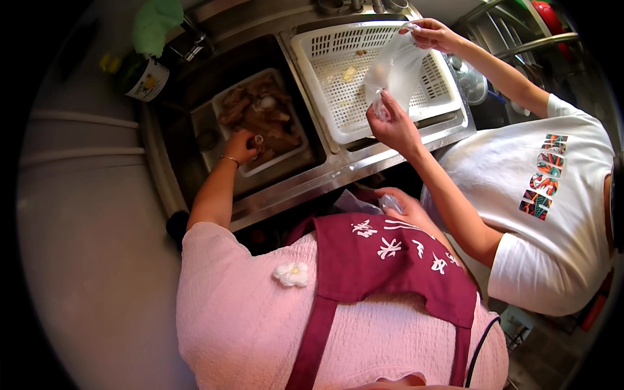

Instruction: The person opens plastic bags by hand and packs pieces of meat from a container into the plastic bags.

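Note:
My left hand (240, 147) reaches into the left sink basin, at the near-left edge of a white tray (246, 172). Its fingers are closed on a meat piece (258, 140) with a pale, round bone end. Many more chunks of raw bone-in meat (265, 114) fill the tray, seemingly in liquid. My right hand (408, 207) is low in front of my apron (390, 263), gripping a clear plastic bag (358, 202). Part of that bag is hidden behind the apron and the sink's front edge.
A co-worker's hands (397, 124) stretch another clear bag (390, 73) over a white perforated basket (321, 92) on the right basin. Yellowish scraps (349, 73) lie inside it. A faucet (194, 48) and a green bottle (146, 80) stand at the back left.

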`<control>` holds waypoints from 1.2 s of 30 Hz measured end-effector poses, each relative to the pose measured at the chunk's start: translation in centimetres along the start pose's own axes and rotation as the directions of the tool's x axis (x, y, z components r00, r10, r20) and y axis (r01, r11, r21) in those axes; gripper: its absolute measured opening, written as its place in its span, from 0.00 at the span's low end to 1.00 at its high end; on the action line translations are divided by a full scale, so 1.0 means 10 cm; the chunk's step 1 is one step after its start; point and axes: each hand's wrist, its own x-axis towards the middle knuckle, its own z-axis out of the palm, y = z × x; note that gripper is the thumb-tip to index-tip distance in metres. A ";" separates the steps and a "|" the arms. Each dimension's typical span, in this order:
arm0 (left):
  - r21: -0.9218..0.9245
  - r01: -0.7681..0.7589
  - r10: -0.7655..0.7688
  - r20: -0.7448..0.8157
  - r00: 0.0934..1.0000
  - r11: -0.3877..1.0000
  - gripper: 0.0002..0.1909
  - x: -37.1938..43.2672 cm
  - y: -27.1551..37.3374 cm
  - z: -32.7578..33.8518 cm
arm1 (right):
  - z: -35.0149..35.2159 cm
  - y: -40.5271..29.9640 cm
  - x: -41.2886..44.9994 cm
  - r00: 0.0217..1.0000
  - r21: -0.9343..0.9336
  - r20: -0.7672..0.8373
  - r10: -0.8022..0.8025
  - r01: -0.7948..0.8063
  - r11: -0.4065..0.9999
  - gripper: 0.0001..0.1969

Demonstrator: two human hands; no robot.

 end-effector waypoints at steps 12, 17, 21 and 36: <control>-0.961 -0.249 -0.201 -0.269 0.942 0.120 0.16 0.39 1.31 -1.49 | -0.02 -0.15 -0.01 0.999 0.009 0.026 -0.036 0.036 0.999 0.19; -0.850 -0.388 0.230 -0.323 0.918 0.356 0.14 0.96 2.65 -1.70 | -0.04 -0.12 -0.04 0.994 -0.026 -0.018 -0.108 0.107 0.994 0.19; -0.716 -0.344 0.307 -0.187 0.933 0.607 0.13 1.47 3.32 -1.40 | -0.08 -0.14 -0.12 0.994 -0.029 -0.026 -0.106 0.105 0.994 0.20; -0.327 -0.457 0.453 -0.093 0.887 0.827 0.29 2.03 3.03 -1.21 | -0.12 -0.07 -0.25 0.992 0.093 -0.124 -0.040 0.052 0.994 0.20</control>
